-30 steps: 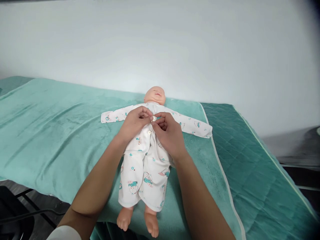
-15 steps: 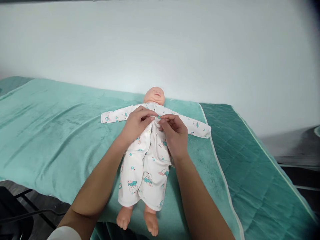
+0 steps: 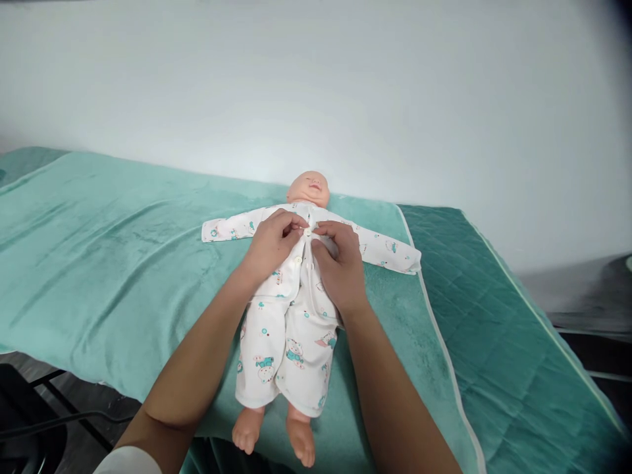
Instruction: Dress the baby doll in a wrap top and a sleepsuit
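A baby doll [image 3: 309, 187] lies on its back, head away from me, arms spread wide and bare feet towards me. It wears a white printed baby shirt [image 3: 281, 283] and matching trousers [image 3: 291, 355]. At the chest, my left hand [image 3: 276, 240] pinches one front edge of the shirt beside a button [image 3: 307, 232]. Opposite it, my right hand [image 3: 340, 263] pinches the other front edge, thumb and fingers bent. Below the hands the shirt front hangs apart, and another button [image 3: 297, 261] shows on the left edge.
A light green blanket [image 3: 123, 263] with a pale border lies beneath the doll. To the right is a darker quilted cover [image 3: 494, 316]. A white wall [image 3: 316, 85] rises behind. At lower left stand a black object [image 3: 29, 421] and a cable [image 3: 89, 416].
My right fingers have shifted slightly and curled closer at the shirt front, and the button at the chest now shows between the hands. The whole view has moved a little.
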Action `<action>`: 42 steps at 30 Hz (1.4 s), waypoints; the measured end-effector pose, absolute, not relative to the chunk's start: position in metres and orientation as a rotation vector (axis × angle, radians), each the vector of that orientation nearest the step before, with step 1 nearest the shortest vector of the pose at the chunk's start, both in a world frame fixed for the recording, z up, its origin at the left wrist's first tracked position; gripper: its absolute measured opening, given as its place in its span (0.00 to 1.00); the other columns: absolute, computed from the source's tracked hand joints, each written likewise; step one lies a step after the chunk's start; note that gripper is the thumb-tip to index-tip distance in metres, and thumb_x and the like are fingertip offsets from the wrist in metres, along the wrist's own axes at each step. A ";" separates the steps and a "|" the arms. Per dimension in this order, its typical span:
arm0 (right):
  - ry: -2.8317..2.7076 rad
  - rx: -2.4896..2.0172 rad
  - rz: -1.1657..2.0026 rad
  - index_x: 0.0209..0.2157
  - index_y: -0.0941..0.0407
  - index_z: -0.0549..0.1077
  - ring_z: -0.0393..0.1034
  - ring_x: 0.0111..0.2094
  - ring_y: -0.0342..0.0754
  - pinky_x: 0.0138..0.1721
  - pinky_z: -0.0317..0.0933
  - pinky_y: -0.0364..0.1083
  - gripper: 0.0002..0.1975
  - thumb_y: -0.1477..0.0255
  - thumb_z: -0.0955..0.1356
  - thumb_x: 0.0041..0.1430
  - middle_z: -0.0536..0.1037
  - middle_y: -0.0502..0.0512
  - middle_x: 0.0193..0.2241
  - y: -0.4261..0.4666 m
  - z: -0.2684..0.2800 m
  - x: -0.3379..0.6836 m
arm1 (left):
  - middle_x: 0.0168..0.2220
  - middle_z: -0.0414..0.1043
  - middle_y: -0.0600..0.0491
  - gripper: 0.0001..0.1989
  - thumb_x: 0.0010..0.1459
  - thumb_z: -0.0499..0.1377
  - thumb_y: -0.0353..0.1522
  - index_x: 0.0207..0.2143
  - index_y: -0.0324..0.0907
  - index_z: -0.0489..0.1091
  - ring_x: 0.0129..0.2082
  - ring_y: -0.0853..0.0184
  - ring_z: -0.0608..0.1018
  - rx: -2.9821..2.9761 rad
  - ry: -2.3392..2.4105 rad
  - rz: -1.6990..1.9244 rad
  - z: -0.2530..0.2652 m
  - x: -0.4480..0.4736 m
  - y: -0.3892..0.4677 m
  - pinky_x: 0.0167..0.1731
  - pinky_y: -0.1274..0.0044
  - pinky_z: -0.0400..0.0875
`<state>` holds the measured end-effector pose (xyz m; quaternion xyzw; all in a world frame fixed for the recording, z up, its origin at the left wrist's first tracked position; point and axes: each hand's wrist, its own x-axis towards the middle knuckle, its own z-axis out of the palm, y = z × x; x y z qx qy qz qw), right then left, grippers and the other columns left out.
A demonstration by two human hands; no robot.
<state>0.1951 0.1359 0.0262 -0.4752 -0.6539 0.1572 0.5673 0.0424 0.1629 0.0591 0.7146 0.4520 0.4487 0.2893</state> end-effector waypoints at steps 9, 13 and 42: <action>-1.595 -1.130 0.388 0.42 0.50 0.70 0.63 0.56 0.53 0.60 0.55 0.57 0.08 0.74 0.65 0.60 0.73 0.55 0.50 0.134 0.028 0.197 | 0.36 0.72 0.53 0.08 0.60 0.59 0.32 0.40 0.42 0.75 0.35 0.69 0.72 1.791 1.194 1.190 0.059 0.041 0.162 0.40 0.76 0.67; -1.613 -1.140 0.387 0.43 0.50 0.70 0.62 0.56 0.53 0.60 0.54 0.57 0.09 0.73 0.65 0.61 0.73 0.55 0.51 0.135 0.027 0.197 | 0.36 0.73 0.53 0.07 0.59 0.57 0.30 0.39 0.42 0.75 0.35 0.69 0.72 1.771 1.189 1.177 0.057 0.043 0.164 0.39 0.76 0.67; -1.379 -1.116 1.299 0.28 0.54 0.69 0.54 0.20 0.40 0.23 0.48 0.43 0.15 0.59 0.69 0.62 0.63 0.44 0.18 0.097 0.063 0.208 | 0.26 0.72 0.55 0.10 0.57 0.64 0.38 0.31 0.40 0.72 0.27 0.71 0.73 1.742 0.812 0.693 0.087 0.010 0.147 0.29 0.77 0.68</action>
